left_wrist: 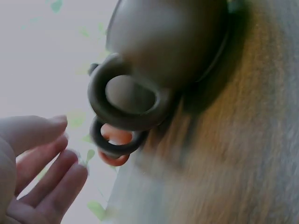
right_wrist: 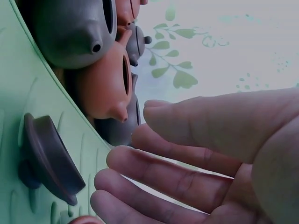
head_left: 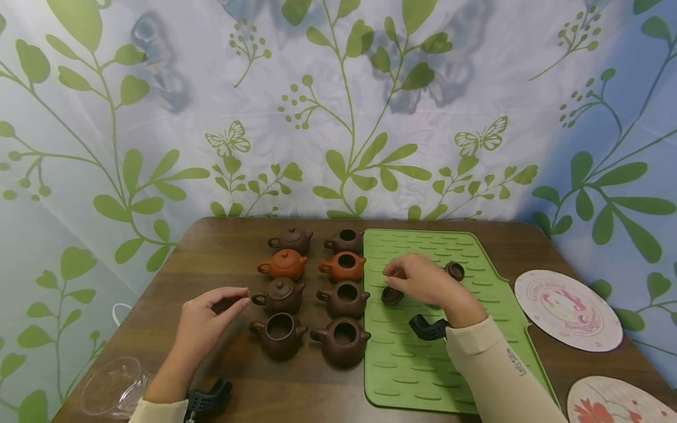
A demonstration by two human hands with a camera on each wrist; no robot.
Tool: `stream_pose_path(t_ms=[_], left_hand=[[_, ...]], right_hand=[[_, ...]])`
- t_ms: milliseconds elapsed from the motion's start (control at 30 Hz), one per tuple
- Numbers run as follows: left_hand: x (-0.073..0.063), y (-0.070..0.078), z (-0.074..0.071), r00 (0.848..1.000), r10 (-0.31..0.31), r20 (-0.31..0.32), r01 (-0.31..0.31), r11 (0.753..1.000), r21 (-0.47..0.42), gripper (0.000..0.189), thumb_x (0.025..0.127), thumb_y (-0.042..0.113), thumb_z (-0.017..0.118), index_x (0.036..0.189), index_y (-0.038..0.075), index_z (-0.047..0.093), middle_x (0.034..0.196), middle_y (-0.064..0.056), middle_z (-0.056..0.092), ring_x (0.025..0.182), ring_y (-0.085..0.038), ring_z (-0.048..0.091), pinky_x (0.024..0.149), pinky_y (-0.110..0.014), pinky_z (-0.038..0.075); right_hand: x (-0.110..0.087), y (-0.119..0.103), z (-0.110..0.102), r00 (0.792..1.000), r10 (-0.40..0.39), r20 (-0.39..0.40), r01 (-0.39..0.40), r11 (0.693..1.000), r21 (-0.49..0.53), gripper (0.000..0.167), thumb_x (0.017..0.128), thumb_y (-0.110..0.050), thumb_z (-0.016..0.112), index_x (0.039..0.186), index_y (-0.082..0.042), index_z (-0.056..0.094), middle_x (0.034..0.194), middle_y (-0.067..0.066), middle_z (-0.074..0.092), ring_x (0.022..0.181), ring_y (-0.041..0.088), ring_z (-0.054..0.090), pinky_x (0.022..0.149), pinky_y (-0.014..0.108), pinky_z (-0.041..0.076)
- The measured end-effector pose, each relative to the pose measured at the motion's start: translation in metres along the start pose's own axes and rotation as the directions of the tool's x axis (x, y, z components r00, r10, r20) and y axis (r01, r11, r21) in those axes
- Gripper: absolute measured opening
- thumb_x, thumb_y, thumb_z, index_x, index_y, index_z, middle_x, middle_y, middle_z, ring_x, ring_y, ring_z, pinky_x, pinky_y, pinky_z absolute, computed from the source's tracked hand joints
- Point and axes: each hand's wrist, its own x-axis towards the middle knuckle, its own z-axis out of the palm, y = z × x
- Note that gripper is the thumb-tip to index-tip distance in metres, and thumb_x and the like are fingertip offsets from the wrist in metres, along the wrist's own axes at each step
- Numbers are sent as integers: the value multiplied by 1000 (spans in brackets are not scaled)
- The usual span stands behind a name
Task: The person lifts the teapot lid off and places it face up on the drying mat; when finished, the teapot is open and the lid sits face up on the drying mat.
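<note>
My left hand (head_left: 203, 317) is beside the handles of the left row of small clay teapots, thumb and fingers apart. In the left wrist view the nearest dark teapot (left_wrist: 168, 42) stands just off the fingertips, with nothing in the hand. Over the green mat, my right hand (head_left: 423, 279) hovers with fingers loosely extended and holds nothing in the right wrist view. A dark teapot lid (right_wrist: 51, 154) lies knob-down on the mat near its fingers. Another dark lid (head_left: 455, 271) lies farther right. The left row includes a lidded orange teapot (head_left: 284, 267) and an uncovered dark teapot (head_left: 280, 348).
Teapots without lids, including an orange one (head_left: 338, 271), stand in a second row along the left edge of the green mat (head_left: 402, 376). A round pink-patterned placemat (head_left: 568, 311) and a flowered one (head_left: 613, 402) lie right. Clear plastic (head_left: 113, 388) sits at left.
</note>
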Motion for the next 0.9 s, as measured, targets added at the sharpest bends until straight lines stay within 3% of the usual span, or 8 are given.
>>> stream_pose_path(t_ms=[167, 400, 667, 900], left_hand=[[7, 0, 3, 1000, -10, 26, 9, 1000, 29, 28, 87, 5, 88, 113, 12, 82, 113, -2, 77, 100, -27, 74, 87, -32, 58], [15, -3, 8, 992, -28, 120, 21, 998, 58, 23, 89, 5, 87, 111, 9, 82, 106, -5, 78, 95, -27, 75, 80, -43, 61], [26, -13, 14, 983, -75, 167, 59, 993, 98, 16, 92, 12, 85, 108, 13, 84, 101, 4, 78, 85, -13, 73, 71, -32, 60], [24, -19, 18, 978, -72, 194, 67, 997, 32, 14, 93, 16, 85, 107, 17, 85, 100, 8, 78, 84, -10, 72, 71, -28, 58]], right_hand=[[5, -5, 4, 999, -38, 6, 38, 999, 18, 25, 106, -18, 69, 125, -4, 74, 114, 3, 73, 102, 21, 70, 86, 43, 57], [19, -17, 10, 996, -86, 25, 86, 996, 5, 26, 106, -19, 69, 127, -4, 73, 113, 1, 72, 101, 19, 69, 86, 42, 57], [45, -45, 16, 985, -163, 59, 166, 984, -63, 23, 106, -21, 69, 124, -8, 74, 112, -3, 71, 98, 15, 67, 86, 41, 55], [71, -78, 21, 953, -286, 103, 296, 950, -98, 16, 105, -16, 70, 118, -7, 75, 106, -1, 71, 92, 14, 66, 83, 35, 55]])
